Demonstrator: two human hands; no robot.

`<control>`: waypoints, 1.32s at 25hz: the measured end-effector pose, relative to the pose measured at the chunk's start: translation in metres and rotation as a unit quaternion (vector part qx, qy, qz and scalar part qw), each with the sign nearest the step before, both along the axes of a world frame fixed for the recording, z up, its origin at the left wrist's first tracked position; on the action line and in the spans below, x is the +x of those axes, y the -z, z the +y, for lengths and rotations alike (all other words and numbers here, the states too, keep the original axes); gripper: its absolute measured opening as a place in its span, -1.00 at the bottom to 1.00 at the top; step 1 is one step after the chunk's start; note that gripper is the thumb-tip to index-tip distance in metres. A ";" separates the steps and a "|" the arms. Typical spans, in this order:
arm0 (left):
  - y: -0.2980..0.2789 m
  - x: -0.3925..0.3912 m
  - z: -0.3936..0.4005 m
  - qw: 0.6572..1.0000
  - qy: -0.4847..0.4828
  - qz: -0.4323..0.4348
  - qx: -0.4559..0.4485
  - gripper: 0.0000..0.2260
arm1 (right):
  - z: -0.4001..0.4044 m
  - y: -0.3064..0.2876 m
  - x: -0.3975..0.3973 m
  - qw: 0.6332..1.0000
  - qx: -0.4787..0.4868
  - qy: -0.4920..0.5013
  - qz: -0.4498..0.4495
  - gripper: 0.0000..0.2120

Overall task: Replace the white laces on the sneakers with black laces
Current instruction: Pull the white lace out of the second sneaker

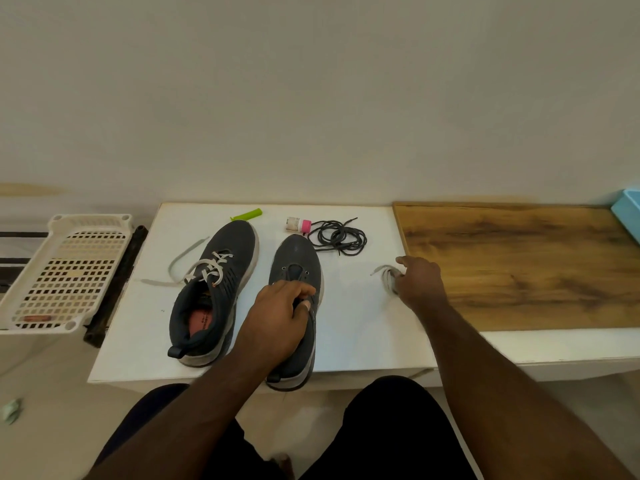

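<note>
- Low in the centre of the frame, the left hand (277, 311) grips the tongue of the unlaced sneaker (298, 268), fingers curled around it.
- Right of centre, the right hand (417, 280) holds a bunched white lace (387, 276) against the white table (356, 323).
- Left of centre, the other sneaker (214, 292) keeps its white lacing.
- Farther up, the coiled black laces (337, 237) lie beside a pink-capped bottle (298, 224).

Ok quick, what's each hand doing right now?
Left hand: grips the unlaced shoe at its opening.
Right hand: holds the bundled white lace on the table.
</note>
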State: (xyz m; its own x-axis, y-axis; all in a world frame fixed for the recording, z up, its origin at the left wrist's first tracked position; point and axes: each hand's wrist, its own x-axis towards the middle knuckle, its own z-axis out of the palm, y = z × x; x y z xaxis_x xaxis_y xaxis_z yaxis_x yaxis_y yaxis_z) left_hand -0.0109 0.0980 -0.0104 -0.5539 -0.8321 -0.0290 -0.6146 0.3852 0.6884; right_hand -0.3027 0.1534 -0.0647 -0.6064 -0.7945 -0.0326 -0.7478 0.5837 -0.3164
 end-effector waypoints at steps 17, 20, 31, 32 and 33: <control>-0.018 0.111 -0.048 0.961 -0.235 -0.055 0.131 -0.43 | 0.015 -0.064 0.174 0.988 0.009 -0.065 -0.140 -0.51; -0.012 0.111 -0.046 0.965 -0.216 -0.064 0.136 -0.39 | 0.029 -0.072 0.159 0.992 0.013 -0.044 -0.119 -0.55; -0.036 0.107 -0.033 0.937 -0.264 -0.049 0.222 -0.54 | 0.036 -0.078 0.150 0.983 -0.018 -0.042 -0.179 -0.50; -0.046 0.110 -0.036 0.935 -0.271 -0.022 0.226 -0.58 | 0.028 -0.079 0.158 0.981 -0.020 -0.046 -0.186 -0.52; -0.057 0.115 -0.042 0.935 -0.275 0.002 0.225 -0.60 | 0.018 -0.078 0.166 0.980 -0.021 -0.052 -0.194 -0.54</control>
